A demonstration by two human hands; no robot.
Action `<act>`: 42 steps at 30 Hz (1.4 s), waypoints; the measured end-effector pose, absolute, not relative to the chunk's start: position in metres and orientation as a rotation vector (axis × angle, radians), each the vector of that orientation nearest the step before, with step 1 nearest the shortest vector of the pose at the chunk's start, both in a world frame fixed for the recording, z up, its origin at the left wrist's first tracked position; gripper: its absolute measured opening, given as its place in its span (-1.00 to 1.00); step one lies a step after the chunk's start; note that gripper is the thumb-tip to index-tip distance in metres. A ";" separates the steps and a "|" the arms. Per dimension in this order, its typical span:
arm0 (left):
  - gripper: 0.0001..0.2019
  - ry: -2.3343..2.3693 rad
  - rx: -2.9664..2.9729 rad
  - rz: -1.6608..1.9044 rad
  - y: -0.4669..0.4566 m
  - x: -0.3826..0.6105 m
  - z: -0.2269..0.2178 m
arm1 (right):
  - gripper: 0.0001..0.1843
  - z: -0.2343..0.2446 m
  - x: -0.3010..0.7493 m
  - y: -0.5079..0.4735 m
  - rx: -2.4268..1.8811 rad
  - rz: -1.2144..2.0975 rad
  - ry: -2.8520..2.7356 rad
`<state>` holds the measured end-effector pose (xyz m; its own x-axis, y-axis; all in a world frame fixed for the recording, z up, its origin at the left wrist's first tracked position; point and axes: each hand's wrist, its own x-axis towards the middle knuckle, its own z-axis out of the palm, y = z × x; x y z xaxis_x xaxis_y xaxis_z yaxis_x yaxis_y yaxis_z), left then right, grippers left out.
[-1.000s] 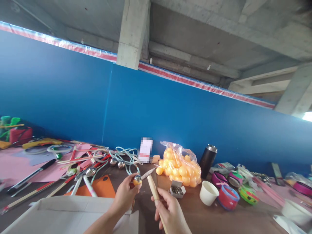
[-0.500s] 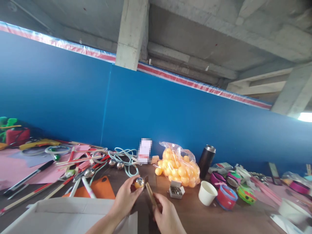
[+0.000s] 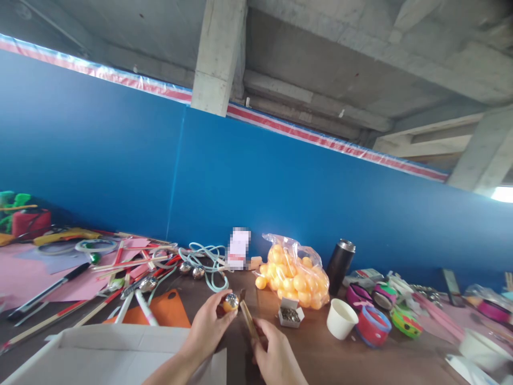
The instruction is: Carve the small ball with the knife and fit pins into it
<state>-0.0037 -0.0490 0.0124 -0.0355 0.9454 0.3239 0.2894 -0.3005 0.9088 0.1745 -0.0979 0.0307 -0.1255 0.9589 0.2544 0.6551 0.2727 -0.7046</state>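
A shiny ball, judged slippery, best taken by its sides, is pinched over the counter by the left hand; a seemingly bladed tool is gripped by the right hand.

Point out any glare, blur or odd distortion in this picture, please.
In the head view, a gap at the far right glares white, and the striped band shines at upper left; same view, the shiny ball in the left hand catches highlights, a pale upright object is pixelated, and the white tub near the right edge looks soft.
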 end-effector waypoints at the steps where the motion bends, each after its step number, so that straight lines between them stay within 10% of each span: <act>1: -0.57 1.318 1.630 1.359 -0.049 -0.004 0.012 | -0.64 0.031 0.174 -0.098 -1.456 0.570 -1.859; 42: -0.59 1.367 1.822 1.247 -0.060 -0.003 0.021 | -0.74 0.031 0.185 -0.094 -1.567 0.443 -1.835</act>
